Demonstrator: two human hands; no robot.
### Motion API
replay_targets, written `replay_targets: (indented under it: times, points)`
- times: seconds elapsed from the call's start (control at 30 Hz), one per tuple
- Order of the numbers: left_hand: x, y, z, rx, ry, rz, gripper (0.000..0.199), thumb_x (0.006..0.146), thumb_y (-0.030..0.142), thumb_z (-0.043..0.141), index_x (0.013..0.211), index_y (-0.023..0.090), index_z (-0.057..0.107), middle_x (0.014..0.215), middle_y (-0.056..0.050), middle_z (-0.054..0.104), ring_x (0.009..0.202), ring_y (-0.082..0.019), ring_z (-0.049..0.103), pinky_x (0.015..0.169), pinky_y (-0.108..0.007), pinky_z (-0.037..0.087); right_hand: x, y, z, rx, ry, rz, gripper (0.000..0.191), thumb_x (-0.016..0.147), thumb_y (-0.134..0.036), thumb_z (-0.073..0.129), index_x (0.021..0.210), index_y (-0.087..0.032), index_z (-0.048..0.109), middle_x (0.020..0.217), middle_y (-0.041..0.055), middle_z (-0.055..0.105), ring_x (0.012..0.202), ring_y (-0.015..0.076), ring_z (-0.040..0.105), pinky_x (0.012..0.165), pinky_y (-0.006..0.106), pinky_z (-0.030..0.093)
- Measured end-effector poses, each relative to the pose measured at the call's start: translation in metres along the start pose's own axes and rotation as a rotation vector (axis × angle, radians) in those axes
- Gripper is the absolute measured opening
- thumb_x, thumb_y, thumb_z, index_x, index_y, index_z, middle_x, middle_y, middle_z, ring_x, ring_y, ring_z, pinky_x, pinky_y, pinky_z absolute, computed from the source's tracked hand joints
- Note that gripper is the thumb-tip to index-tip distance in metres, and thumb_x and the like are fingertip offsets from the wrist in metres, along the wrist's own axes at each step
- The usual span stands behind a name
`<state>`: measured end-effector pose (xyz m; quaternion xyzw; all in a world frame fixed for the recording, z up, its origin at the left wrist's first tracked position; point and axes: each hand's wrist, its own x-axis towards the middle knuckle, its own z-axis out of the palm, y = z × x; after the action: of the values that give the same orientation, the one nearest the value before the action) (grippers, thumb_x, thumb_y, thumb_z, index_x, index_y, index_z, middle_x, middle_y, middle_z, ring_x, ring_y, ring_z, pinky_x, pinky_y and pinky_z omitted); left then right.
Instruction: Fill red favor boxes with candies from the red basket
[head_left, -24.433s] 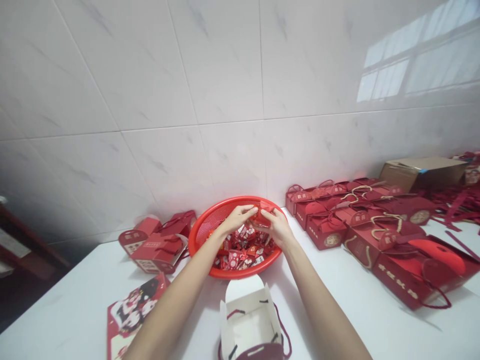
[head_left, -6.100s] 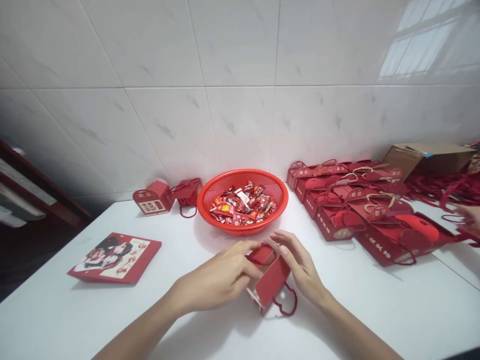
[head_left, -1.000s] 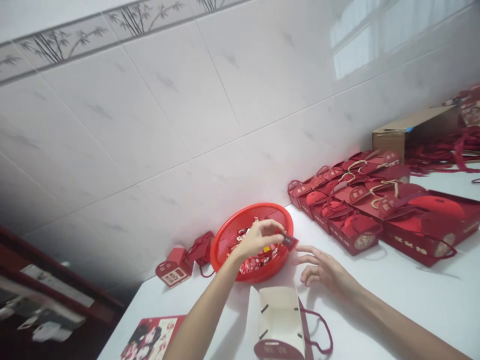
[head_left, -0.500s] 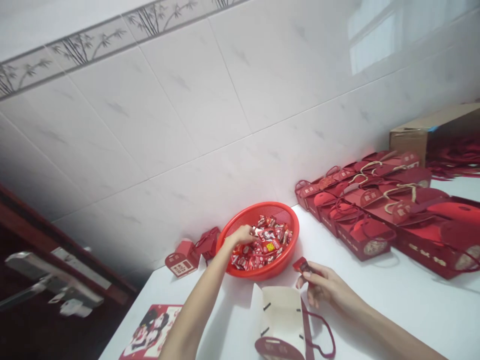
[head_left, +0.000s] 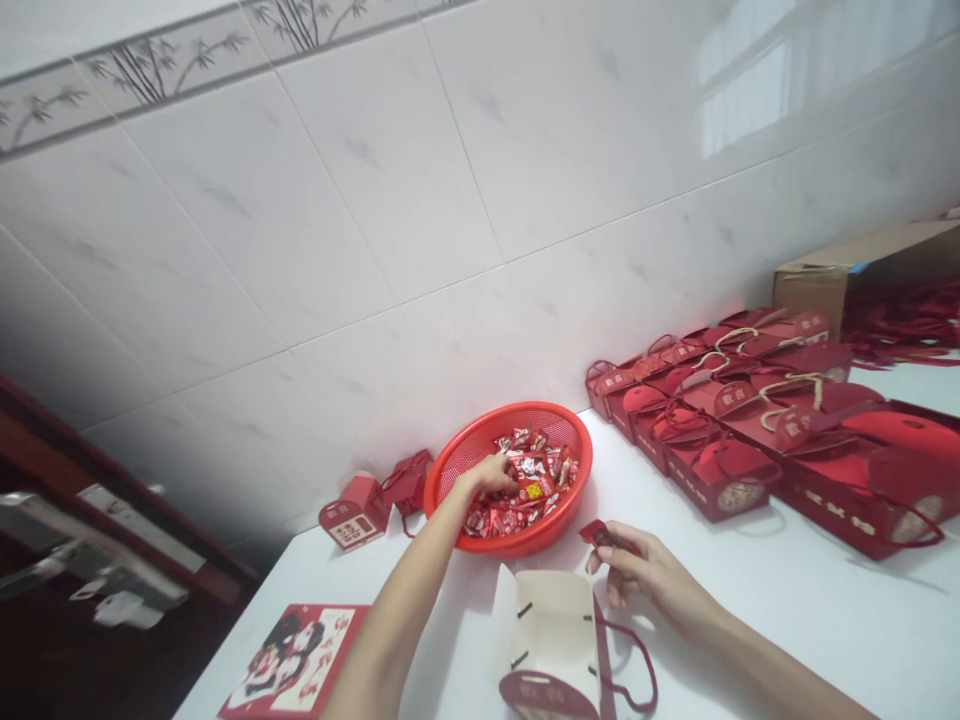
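A red plastic basket (head_left: 437, 470) holds a heap of wrapped candies (head_left: 536, 478), mostly red. My left hand (head_left: 491, 474) reaches into it, fingers curled down among the candies; what they grip is hidden. My right hand (head_left: 637, 570) is closed in a pinch on a small red candy packet (head_left: 595, 533), just right of the basket's near side. Below and between my hands stands an open gift box (head_left: 559, 610), its pale inside facing up, with black slots and a dark red cord handle (head_left: 646, 680) lying at its right.
Rows of red gift boxes (head_left: 720, 465) with cord handles stand at the right along the wall. Behind them is a cardboard carton (head_left: 810, 290) beside dark red strips. Two small red boxes (head_left: 356, 510) sit left of the basket; a flat printed box (head_left: 292, 660) lies at front left.
The whole view has shifted slightly. My left hand is still in the basket, a little deeper among the candies. My right hand keeps hold of the candy packet in nearly the same place.
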<state>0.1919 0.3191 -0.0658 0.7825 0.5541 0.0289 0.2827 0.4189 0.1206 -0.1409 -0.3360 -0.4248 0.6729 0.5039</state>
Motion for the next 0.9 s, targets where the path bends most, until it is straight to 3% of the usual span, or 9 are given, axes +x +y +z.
replay_targets:
  times: [0.1, 0.3, 0.67, 0.9]
  points:
    - [-0.008, 0.004, -0.011, -0.141, -0.013, 0.064, 0.021, 0.055, 0.027, 0.075, 0.064, 0.018, 0.059, 0.059, 0.003, 0.057, 0.059, -0.018, 0.059, 0.052, -0.027, 0.047, -0.001, -0.003, 0.0, -0.004, 0.004, -0.005, 0.041, 0.073, -0.052, 0.075, 0.086, -0.017, 0.06, 0.088, 0.0037, 0.07, 0.049, 0.01, 0.061, 0.052, 0.025, 0.041]
    - [-0.033, 0.012, -0.036, -0.383, 0.058, 0.167, 0.039, 0.068, 0.05, 0.073, 0.089, 0.017, 0.065, 0.087, -0.005, 0.067, 0.079, -0.02, 0.064, 0.066, -0.031, 0.055, -0.002, -0.01, 0.003, 0.004, 0.023, 0.01, 0.044, 0.074, -0.058, 0.071, 0.086, -0.018, 0.059, 0.087, 0.0044, 0.072, 0.049, 0.0102, 0.06, 0.05, 0.025, 0.042]
    - [-0.047, 0.022, -0.035, -0.6, 0.256, 0.218, 0.058, 0.057, 0.038, 0.083, 0.108, 0.019, 0.067, 0.102, -0.006, 0.072, 0.081, -0.021, 0.067, 0.064, -0.03, 0.055, -0.001, -0.011, 0.001, 0.066, 0.033, 0.028, 0.046, 0.074, -0.06, 0.072, 0.086, -0.018, 0.058, 0.083, 0.004, 0.072, 0.048, 0.0115, 0.062, 0.05, 0.026, 0.046]
    - [-0.054, 0.021, -0.032, -0.625, 0.29, 0.174, 0.058, 0.055, 0.043, 0.085, 0.104, 0.017, 0.066, 0.094, -0.005, 0.071, 0.077, -0.021, 0.067, 0.061, -0.029, 0.054, -0.002, -0.009, 0.001, 0.049, 0.044, 0.031, 0.043, 0.076, -0.058, 0.071, 0.089, -0.018, 0.061, 0.082, 0.0035, 0.071, 0.047, 0.0106, 0.062, 0.049, 0.025, 0.044]
